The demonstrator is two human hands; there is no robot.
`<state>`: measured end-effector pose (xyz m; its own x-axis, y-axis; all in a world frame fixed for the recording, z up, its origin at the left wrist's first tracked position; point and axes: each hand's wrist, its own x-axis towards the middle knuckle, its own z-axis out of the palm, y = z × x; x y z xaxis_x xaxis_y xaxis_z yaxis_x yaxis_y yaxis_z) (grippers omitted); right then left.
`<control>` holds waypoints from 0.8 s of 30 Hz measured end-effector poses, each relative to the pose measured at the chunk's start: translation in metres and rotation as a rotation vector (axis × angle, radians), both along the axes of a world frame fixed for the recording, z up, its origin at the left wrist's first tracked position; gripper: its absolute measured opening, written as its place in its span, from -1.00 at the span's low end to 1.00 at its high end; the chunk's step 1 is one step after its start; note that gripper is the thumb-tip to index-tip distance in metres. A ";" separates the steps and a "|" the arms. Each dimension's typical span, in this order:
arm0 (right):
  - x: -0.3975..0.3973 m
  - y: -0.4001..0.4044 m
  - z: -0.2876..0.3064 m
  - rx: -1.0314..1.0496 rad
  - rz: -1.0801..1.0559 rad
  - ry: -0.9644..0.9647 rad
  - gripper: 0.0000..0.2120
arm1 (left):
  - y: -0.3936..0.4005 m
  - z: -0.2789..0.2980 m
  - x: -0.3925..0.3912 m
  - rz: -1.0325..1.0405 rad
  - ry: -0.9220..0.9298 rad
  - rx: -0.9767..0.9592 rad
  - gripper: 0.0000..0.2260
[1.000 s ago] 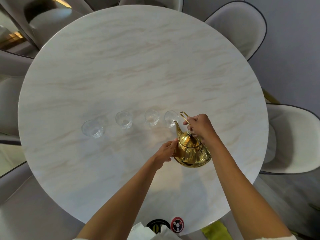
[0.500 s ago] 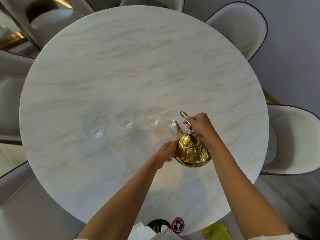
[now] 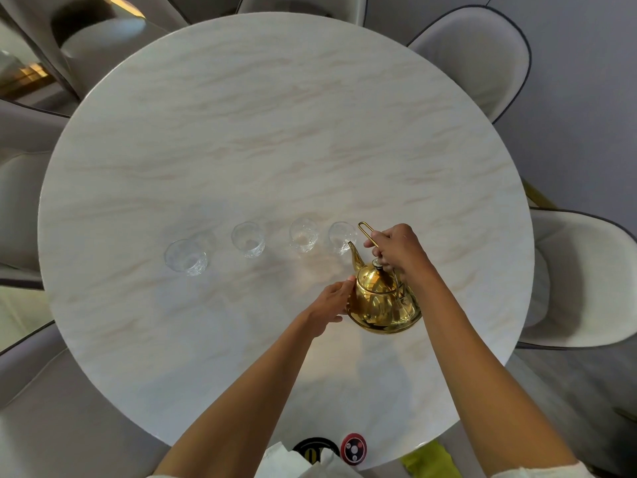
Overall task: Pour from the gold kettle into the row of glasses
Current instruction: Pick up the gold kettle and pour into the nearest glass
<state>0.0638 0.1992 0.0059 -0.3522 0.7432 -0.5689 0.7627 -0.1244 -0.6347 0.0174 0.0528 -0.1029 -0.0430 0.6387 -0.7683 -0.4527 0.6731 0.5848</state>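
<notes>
The gold kettle [image 3: 381, 301] is tilted forward, its spout tip over the rim of the rightmost glass [image 3: 341, 237]. My right hand [image 3: 396, 250] grips the kettle's thin wire handle from above. My left hand [image 3: 331, 301] presses flat against the kettle's left side. Several clear glasses stand in a row across the round marble table [image 3: 275, 132]: the far-left glass [image 3: 186, 258], a second glass [image 3: 248, 239] and a third glass [image 3: 303, 233]. I cannot tell whether liquid is flowing.
Padded white chairs ring the table, one chair [image 3: 482, 53] at the back right and another chair [image 3: 586, 277] on the right. A red and black round badge [image 3: 353, 448] and white cloth show at the near edge.
The kettle and both hands have barely moved; the spout stays at the rightmost glass.
</notes>
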 end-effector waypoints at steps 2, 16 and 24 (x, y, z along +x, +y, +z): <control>0.000 0.000 0.000 0.000 -0.001 0.000 -0.71 | 0.000 -0.001 0.000 -0.004 0.000 0.000 -0.44; -0.003 -0.002 0.004 -0.001 0.008 -0.013 -0.70 | 0.000 -0.003 0.001 -0.003 -0.001 0.003 -0.42; -0.002 -0.004 0.005 0.006 0.007 -0.003 -0.71 | -0.001 -0.001 0.000 0.007 -0.009 0.010 -0.46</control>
<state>0.0616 0.1953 0.0113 -0.3552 0.7445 -0.5653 0.7655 -0.1153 -0.6330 0.0173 0.0521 -0.1039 -0.0408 0.6463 -0.7620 -0.4629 0.6636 0.5877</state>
